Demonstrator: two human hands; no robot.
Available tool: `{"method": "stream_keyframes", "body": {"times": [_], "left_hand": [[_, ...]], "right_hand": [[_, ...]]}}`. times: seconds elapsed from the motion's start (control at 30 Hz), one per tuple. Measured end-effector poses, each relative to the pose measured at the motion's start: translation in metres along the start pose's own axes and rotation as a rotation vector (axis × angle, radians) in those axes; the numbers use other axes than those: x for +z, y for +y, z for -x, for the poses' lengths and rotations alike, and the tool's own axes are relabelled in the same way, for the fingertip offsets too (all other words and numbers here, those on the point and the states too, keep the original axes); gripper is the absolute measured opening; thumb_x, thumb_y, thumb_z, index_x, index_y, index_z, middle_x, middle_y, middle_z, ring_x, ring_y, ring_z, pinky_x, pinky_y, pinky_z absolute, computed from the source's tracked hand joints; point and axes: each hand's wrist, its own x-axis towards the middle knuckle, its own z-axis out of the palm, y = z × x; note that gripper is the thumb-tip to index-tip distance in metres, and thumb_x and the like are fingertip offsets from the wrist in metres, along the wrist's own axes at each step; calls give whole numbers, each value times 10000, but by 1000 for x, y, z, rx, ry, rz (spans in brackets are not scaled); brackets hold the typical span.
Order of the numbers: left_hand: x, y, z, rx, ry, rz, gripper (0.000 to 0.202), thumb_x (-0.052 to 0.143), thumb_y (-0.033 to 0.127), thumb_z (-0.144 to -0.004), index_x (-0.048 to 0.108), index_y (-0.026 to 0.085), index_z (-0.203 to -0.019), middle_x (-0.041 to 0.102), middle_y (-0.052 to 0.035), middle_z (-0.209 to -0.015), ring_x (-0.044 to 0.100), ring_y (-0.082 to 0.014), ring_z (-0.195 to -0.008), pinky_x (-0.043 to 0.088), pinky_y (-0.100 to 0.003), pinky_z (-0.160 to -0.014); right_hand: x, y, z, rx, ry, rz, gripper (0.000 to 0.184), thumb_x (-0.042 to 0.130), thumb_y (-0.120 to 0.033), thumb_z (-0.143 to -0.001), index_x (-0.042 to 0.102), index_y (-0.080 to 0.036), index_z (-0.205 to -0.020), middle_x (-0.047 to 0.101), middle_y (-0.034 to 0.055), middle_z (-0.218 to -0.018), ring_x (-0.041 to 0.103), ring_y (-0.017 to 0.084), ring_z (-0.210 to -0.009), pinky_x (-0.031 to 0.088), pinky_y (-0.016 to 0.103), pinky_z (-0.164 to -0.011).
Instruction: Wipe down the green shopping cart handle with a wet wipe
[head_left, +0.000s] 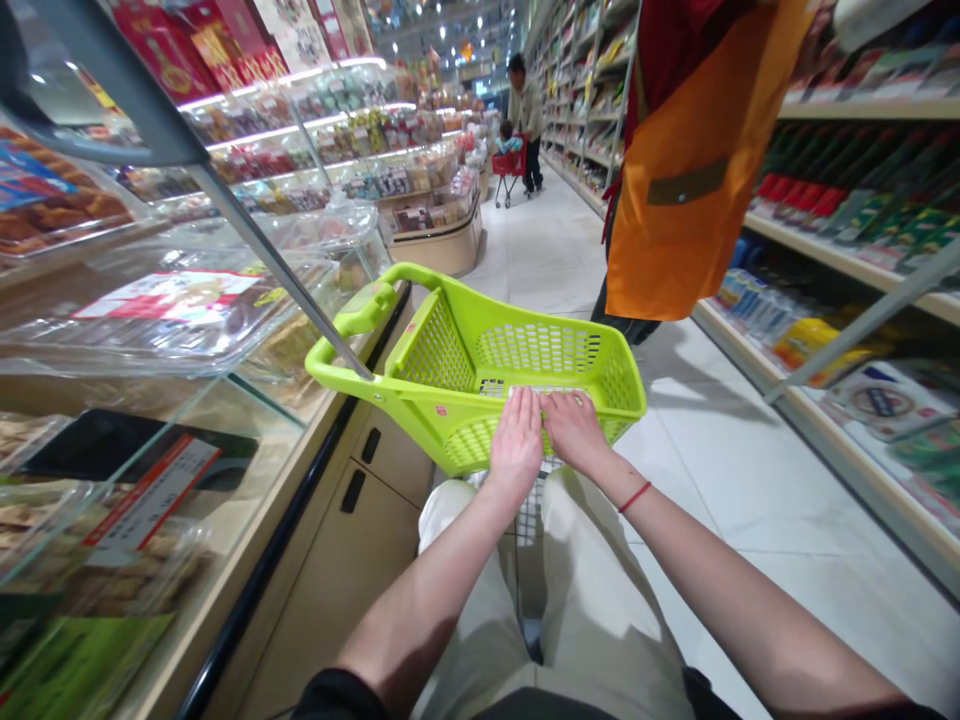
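A lime-green plastic shopping cart (540,345) with perforated walls stands sideways before my knees. Its basket looks bare inside where I can see it. My left hand (517,430) lies over the near rim, its fingers straight and close together. Beside it, my right hand (577,428) curls its fingers over the same rim, a red string round that wrist. The two hands almost touch; their thumbs are hidden. A grey metal pole (277,265) rises from the cart's handle end, leaning to the upper left.
Left is a glass-edged counter (262,400) with packaged food. A person in an orange apron (675,210) stands close beyond the cart. Shelves (847,235) of bottles and packets line the right. Farther down the tiled aisle, another person (529,110) stands by a red cart (510,163) carrying a child.
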Motion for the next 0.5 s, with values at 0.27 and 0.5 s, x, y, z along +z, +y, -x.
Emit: {"method": "stream_keyframes", "body": {"times": [0.27,0.5], "left_hand": [[-24,-62,14,-88,-2,-70,584,352,28,-901,378,74,-1482,413,-150,-1542,300,-235,-1474,311,-418,-1216],[-27,-77,17,-252,62,-48,622,314,-4,-888,362,110,-1497,416,-127,-1546,266,-207,-1486,313,-407,-1216]], "right_hand": [[0,11,3,91,13,32,389,515,-259,-946,532,-175,-1325,663,131,-1211,566,282,-1110,224,483,-1095],[-11,22,4,149,-81,62,304,572,-368,-937,622,-144,-1136,703,134,-1080,624,285,-1035,363,387,-948]]}}
